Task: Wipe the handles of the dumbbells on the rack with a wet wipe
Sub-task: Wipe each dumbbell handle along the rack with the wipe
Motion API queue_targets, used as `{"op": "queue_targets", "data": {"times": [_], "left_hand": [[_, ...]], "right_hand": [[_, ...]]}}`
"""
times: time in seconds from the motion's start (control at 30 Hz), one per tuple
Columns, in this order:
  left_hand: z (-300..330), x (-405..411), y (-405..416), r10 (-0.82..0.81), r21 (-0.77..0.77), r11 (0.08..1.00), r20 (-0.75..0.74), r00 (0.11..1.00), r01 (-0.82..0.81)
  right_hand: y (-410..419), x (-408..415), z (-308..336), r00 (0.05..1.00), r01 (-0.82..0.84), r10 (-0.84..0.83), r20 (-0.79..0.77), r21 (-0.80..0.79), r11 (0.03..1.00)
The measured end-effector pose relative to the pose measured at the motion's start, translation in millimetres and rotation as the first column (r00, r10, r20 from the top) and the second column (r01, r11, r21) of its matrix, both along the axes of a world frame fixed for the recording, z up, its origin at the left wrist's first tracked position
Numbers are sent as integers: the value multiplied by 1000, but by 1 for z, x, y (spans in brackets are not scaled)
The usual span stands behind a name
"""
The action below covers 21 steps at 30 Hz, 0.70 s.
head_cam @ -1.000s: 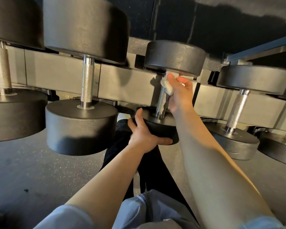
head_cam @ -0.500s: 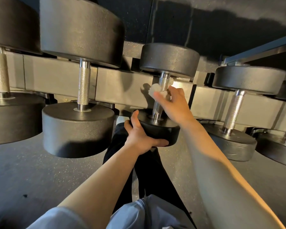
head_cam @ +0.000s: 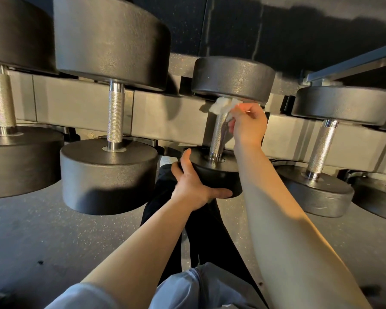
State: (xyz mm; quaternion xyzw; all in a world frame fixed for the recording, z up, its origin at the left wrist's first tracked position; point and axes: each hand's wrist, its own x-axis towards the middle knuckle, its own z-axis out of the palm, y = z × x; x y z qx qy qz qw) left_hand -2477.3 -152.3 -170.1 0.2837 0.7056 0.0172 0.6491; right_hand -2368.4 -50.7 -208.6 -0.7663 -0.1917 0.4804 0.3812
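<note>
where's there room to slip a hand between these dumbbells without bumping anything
The widest gap lies between the big dumbbell and the small dumbbell, in front of the rack beam. It is tighter to the right of the small dumbbell, where the right hand holds the wet wipe at the handle and the left hand grips the near head.

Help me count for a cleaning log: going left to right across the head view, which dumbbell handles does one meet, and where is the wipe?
Far-left handle → second handle → handle under the wet wipe, with the wet wipe at its top, held by the right hand → fourth handle.
</note>
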Motion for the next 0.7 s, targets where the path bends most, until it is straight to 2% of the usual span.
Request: {"op": "queue_targets", "data": {"times": [0.07, 0.2, 0.23, 0.3, 0.37, 0.4, 0.43, 0.47, 0.53, 0.57, 0.6, 0.7], "left_hand": [[-1, 0, 0, -4, -2, 1000, -8, 1000, 4], [-1, -1, 1, 1, -13, 1000, 3, 1000, -1], [0, -1, 1, 0, -11, 1000, 7, 1000, 0], [1, -1, 1, -4, 2, 1000, 13, 1000, 4], [0, -2, 1, -13, 7, 1000, 12, 1000, 13], [0, -2, 1, -17, 1, 1000, 12, 1000, 17], [0, -2, 1, -20, -2, 1000, 8, 1000, 20], [0, -2, 1, -21, 0, 1000, 2, 1000, 21], [-1, -2, 0, -21, -2, 1000, 0, 1000, 21], [-2, -2, 0, -18, -5, 1000, 1, 1000, 18], [-2, -1, 0, -14, -7, 1000, 1, 1000, 14], [-3, 0, 1, -11, -24, 1000, -10, 1000, 11]], "right_hand": [[3, 1, -2, 999, 15, -16, -39, -17, 1000], [-12, 13, 0, 956, -290, 293, 8, -131, 948], [-17, 16, 2, 903, -417, 428, 27, -177, 891], [-25, 22, 10, 689, -671, 723, 52, -334, 662], [-33, 25, 15, 439, -774, 897, 59, -482, 410], [-35, 26, 15, 389, -773, 918, 80, -514, 372], [-35, 26, 15, 391, -763, 915, 103, -519, 385], [-34, 27, 14, 484, -738, 869, 106, -484, 470], [-30, 25, 13, 813, -538, 582, 21, -355, 765], [-24, 23, 12, 914, -388, 405, -5, -300, 871], [-16, 20, 12, 952, -293, 307, 12, -267, 918], [4, 5, 13, 987, -151, 160, 30, -194, 969]]}}
